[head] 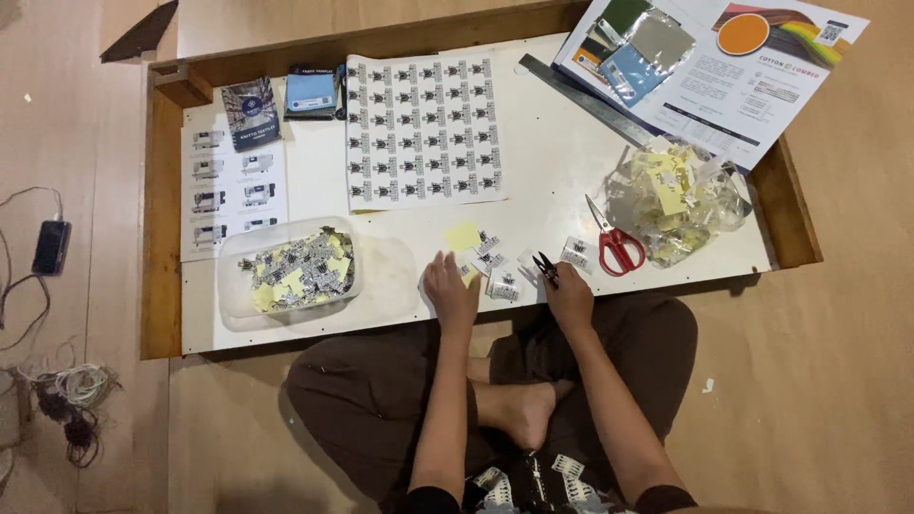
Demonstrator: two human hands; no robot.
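Crossed legs point(495, 400) in brown trousers sit nearest the camera, bare foot point(524, 409) between them, cut labels point(533, 481) in the lap. Both arms reach forward onto a white board point(400, 276).

Left hand point(450, 290) lies flat, fingers spread a little, pressing down on small label slips point(490, 257) at the board's near edge; it grips nothing. A yellow note point(464, 236) sits just beyond its fingertips.

Right hand point(569, 290) is closed round black snips point(546, 268), blades pointing up-left toward the slips. One more label point(576, 254) lies just past its knuckles. Red scissors point(614, 240) lie just right of that hand, untouched. Farther right and beyond, a clear bag point(681, 200) of yellow and white scraps.

Left of the left hand, a clear tub point(286, 271) holds cut labels and yellow bits. Well beyond both hands, a label sheet point(424, 128) printed in rows, a steel ruler point(590, 100) and a brochure with swatches point(705, 67). Far left beyond: picture sheet point(233, 186), two booklets point(281, 100). A phone point(50, 247) with cables lies on the floor, well off to the left.
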